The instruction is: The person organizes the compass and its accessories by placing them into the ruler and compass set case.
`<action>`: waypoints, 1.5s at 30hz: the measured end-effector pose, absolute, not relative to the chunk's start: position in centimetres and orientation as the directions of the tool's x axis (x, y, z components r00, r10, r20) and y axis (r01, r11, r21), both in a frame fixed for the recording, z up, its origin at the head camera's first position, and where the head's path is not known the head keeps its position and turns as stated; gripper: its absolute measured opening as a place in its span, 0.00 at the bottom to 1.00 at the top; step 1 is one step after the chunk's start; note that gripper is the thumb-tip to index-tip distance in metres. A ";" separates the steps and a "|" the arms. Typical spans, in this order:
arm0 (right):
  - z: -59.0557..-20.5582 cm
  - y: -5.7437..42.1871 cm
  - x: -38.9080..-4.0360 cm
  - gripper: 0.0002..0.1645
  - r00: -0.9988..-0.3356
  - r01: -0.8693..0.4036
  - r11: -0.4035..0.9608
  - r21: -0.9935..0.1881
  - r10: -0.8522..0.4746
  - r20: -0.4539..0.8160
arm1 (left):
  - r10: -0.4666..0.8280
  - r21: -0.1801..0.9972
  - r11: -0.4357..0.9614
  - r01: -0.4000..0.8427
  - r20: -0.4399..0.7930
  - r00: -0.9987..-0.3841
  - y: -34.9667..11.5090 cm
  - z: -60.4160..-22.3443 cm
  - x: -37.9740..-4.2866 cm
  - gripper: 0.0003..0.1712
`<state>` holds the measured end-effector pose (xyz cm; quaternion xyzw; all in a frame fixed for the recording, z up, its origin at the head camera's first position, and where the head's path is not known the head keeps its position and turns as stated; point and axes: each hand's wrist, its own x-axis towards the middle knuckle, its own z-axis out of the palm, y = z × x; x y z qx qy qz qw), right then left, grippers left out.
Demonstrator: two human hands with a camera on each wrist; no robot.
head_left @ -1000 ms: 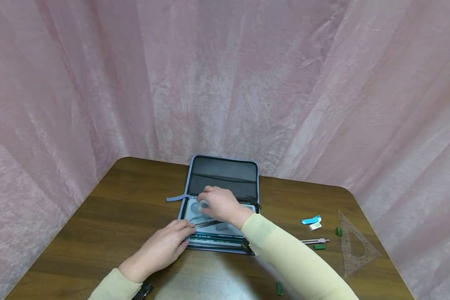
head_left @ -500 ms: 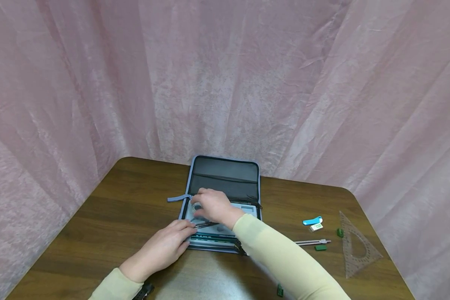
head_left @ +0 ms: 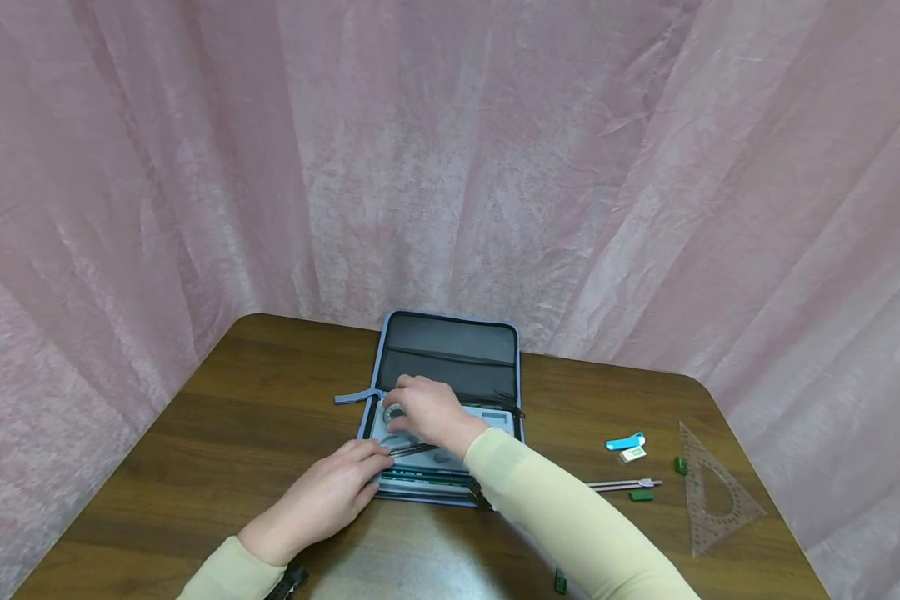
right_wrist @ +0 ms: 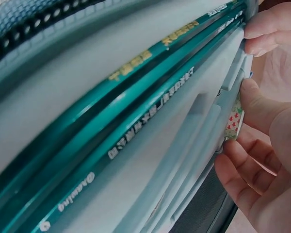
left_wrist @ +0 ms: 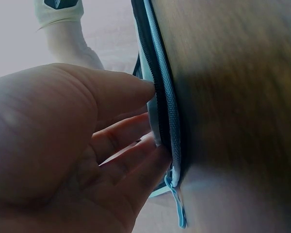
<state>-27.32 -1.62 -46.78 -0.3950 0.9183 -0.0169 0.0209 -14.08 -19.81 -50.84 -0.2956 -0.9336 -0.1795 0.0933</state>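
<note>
An unzipped pencil case (head_left: 450,337) lies with its lid back and a pale blue moulded tray (head_left: 498,416) inside. My right hand (head_left: 431,410) pinches a small roll of tape (head_left: 393,413) over the tray's far left part. In the right wrist view, a red and green pattern shows on the tape's rim (right_wrist: 234,120), between thumb and fingers. My left hand (head_left: 322,492) rests on the near left corner of the case, thumb by the zipper edge (left_wrist: 160,82), fingers extended onto the tray. Beside its fingertips lies a thin dark stick (head_left: 412,450). Green pencils (right_wrist: 136,82) lie along the front.
On the right of the wooden table (head_left: 270,392) are a blue flat piece (head_left: 625,442), a white eraser (head_left: 633,455), metal compasses (head_left: 624,485) and a clear set square (head_left: 716,500). Green blocks (head_left: 641,495) lie near them. A pink curtain (head_left: 450,167) hangs behind.
My right hand has shifted slightly left with the tape, to the tray's left part, and has barely moved over the last half second. The left hand stays where it was.
</note>
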 end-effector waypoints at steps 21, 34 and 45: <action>-47.0 -0.9 -27.0 0.26 -0.666 -0.744 0.664 -0.072 -0.746 0.006 | 0.511 0.292 0.768 0.570 0.259 -0.820 -19.7 -50.7 -14.0 0.19; -46.1 3.5 -25.6 0.32 -0.637 -0.770 0.627 -0.117 -0.764 0.101 | 0.503 0.291 0.772 0.565 0.263 -0.823 -19.7 -50.4 -13.9 0.20; -45.4 8.3 -23.2 0.32 -0.600 -0.799 0.593 -0.099 -0.781 0.171 | 0.502 0.285 0.775 0.564 0.267 -0.823 -19.6 -50.3 -13.8 0.20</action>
